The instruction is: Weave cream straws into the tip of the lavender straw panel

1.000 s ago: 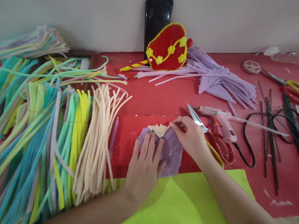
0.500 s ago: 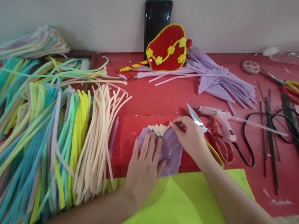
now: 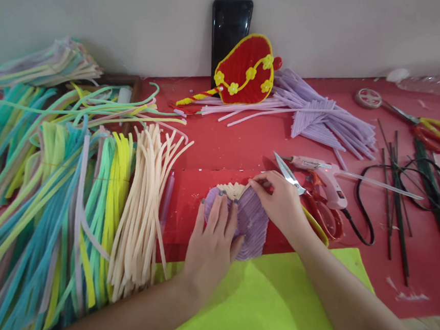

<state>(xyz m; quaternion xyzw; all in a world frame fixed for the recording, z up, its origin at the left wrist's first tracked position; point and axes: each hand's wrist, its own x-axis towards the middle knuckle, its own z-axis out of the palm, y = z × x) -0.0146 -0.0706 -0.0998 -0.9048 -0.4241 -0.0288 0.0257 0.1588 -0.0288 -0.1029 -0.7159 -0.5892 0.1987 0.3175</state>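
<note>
A flat purple piece made of pipe cleaners (image 3: 253, 223) laid side by side rests on the red work surface. Cream pipe cleaners (image 3: 230, 190) form a V-shaped patch along its top edge. My left hand (image 3: 212, 230) lies flat over the left part of the piece, fingers stretched out, pressing on it. At the top right edge, thumb and forefinger of my right hand (image 3: 278, 196) pinch a pipe cleaner end where cream meets purple; the fingertips hide most of it. Scissors (image 3: 292, 176) with red and yellow handles lie beside my right wrist, partly under it.
Bundles of coloured pipe cleaners (image 3: 65, 209) and cream ones (image 3: 142, 207) fill the left. Behind are a red, yellow-edged ornament (image 3: 246, 73), a black phone (image 3: 228, 41) and purple pipe cleaners (image 3: 326, 109). A pink glue gun (image 3: 327, 178) and dark stems (image 3: 399, 211) lie right; lime felt (image 3: 270, 294) in front.
Almost nothing differs. My right fingertips have shifted very slightly at the piece's top right edge, while my left hand stays flat on it.
</note>
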